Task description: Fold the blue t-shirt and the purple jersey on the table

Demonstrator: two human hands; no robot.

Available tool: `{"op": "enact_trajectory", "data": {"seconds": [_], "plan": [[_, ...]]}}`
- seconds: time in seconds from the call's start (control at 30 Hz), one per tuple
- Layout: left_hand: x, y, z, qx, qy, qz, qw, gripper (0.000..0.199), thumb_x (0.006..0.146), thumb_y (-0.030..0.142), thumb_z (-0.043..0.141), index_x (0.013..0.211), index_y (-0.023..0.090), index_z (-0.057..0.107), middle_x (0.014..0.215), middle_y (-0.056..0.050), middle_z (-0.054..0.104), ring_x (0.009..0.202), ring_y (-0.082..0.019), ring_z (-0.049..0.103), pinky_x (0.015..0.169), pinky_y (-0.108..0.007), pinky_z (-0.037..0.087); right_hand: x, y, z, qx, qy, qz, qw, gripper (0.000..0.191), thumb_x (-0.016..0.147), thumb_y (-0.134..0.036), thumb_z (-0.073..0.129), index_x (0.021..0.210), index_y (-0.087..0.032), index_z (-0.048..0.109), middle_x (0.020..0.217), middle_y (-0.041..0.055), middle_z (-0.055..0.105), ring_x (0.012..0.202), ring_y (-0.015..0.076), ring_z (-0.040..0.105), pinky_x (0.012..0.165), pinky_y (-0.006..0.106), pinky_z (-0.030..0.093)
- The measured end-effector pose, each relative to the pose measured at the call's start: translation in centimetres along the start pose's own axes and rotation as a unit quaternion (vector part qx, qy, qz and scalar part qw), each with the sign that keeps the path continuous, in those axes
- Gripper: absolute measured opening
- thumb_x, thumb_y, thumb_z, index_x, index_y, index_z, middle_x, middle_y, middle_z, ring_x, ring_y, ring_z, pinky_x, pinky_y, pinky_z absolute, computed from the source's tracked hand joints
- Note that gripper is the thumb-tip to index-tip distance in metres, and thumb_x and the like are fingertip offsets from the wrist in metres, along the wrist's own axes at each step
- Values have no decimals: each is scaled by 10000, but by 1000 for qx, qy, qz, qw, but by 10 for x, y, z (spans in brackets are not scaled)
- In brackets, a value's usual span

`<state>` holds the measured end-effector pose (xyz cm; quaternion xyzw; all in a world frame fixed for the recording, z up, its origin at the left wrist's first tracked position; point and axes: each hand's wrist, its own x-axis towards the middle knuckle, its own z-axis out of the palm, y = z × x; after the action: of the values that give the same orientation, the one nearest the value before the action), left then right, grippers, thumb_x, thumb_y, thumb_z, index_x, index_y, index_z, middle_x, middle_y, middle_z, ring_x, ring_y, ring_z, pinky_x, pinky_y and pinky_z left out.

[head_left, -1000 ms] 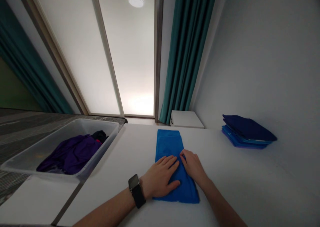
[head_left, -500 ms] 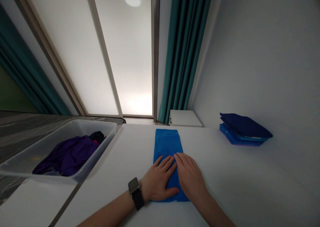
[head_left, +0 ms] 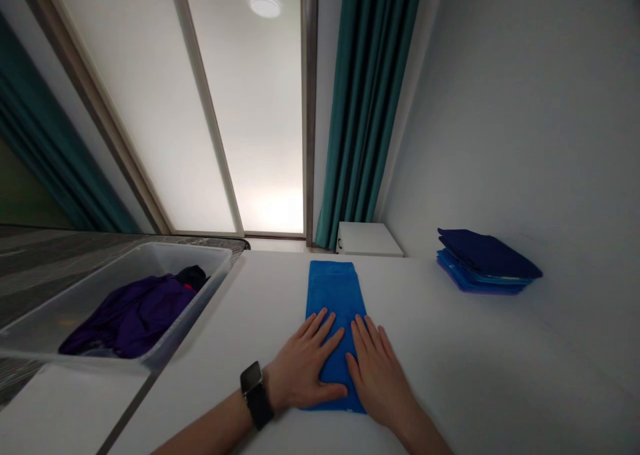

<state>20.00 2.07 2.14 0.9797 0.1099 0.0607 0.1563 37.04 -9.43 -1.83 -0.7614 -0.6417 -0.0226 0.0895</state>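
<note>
While hands (head_left: 304, 365) (head_left: 381, 378) touch blue cloth (head_left: 333, 287); tub (head_left: 167, 256) left; folded stack (head_left: 487, 258) right

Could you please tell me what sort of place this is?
Probably a room in a home, judging by the teal curtain, the frosted panels and the bin of crumpled purple cloth.

Here it is, a bright blue, long rectangular piece of folded cloth (head_left: 336, 293), flat on the white, smooth-topped bench (head_left: 240, 321)! It runs lengthwise away from the viewer, far end close to the bench's far edge, and up there a crosswise line shows just inside the border. The surface looks smooth, the sides fairly straight. Down at the near end, a tiny pale mark on the edge! The left hand (head_left: 306, 368) and right hand (head_left: 379, 371) partly cover its nearer half.
</note>
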Motion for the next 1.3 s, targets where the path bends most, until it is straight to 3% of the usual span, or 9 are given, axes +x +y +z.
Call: {"op": "enact_trajectory", "data": {"seconds": [0.17, 0.47, 0.63, 0.73, 0.83, 0.9, 1.03, 1.13, 1.3], "plan": [[-17, -12, -4, -3, 16, -14, 1000, 893, 823, 697, 507, 1523, 228, 212, 1600, -99, 72, 1453, -361, 86, 1165, -528, 180, -2, 0, 3, 7, -4, 15, 1000, 626, 985, -455, 213, 1489, -90, 282, 1564, 89, 215, 1449, 264, 173, 1178, 457, 186], [-16, -14, -5, 11, 8, 8, 1000, 853, 861, 670, 470, 1525, 205, 206, 1596, -124, 70, 1452, -368, 80, 1162, -550, 164, -1, 0, 7, 4, -2, 19, 1000, 612, 984, -446, 219, 1488, -105, 286, 1564, 79, 209, 1447, 262, 182, 1169, 485, 199], [-28, -2, -22, 28, 0, 74, 997, 785, 914, 582, 454, 1532, 196, 161, 1593, -121, 116, 1455, -312, 145, 1180, -508, 145, -1, 4, 0, 13, 10, -4, 1000, 634, 984, -494, 237, 1474, -104, 332, 1541, 124, 282, 1432, 274, 235, 1159, 508, 212], [-38, 8, -33, 45, -4, 124, 991, 840, 862, 579, 544, 1518, 174, 209, 1571, -135, 223, 1435, -305, 230, 1168, -474, 219, -8, 5, -16, 12, 56, -74, 996, 606, 976, -485, 320, 1456, -120, 373, 1519, 149, 345, 1417, 278, 271, 1155, 520, 217], [-47, 15, -33, 84, 24, 161, 983, 631, 897, 468, 548, 1425, 161, 390, 1442, -127, 468, 1339, -268, 406, 1130, -421, 306, -23, 1, -30, 23, 103, -188, 976, 441, 955, -348, 433, 1364, -190, 481, 1430, 111, 481, 1346, 247, 389, 1124, 461, 300], [-50, 18, -27, 114, 52, 186, 974, 421, 932, 377, 526, 1292, 160, 517, 1242, -104, 621, 1196, -228, 528, 1072, -370, 374, -33, -1, -31, 45, 138, -246, 958, 278, 915, -255, 492, 1171, -213, 593, 1218, 81, 624, 1186, 217, 529, 1070, 402, 371], [-51, 20, -14, 169, 82, 204, 961, 164, 963, 229, 492, 1066, 152, 594, 907, -48, 656, 854, -167, 593, 852, -301, 481, -47, 4, -20, 47, 185, -284, 940, 82, 855, -177, 558, 907, -223, 601, 845, 17, 646, 846, 184, 605, 883, 338, 472], [-50, 21, -12, 188, 90, 190, 960, 136, 973, 179, 467, 1022, 138, 588, 832, -34, 617, 768, -151, 558, 748, -274, 488, -50, 14, -15, 40, 182, -270, 945, 111, 857, -165, 574, 948, -226, 594, 864, 15, 647, 843, 181, 603, 847, 322, 474], [-52, 22, -14, 199, 86, 184, 959, 151, 965, 162, 473, 1065, 110, 573, 879, -46, 609, 820, -167, 553, 722, -273, 488, -51, 21, -14, 73, 185, -260, 945, 164, 869, -138, 558, 1002, -222, 603, 975, 25, 663, 918, 171, 602, 851, 292, 473]]}}
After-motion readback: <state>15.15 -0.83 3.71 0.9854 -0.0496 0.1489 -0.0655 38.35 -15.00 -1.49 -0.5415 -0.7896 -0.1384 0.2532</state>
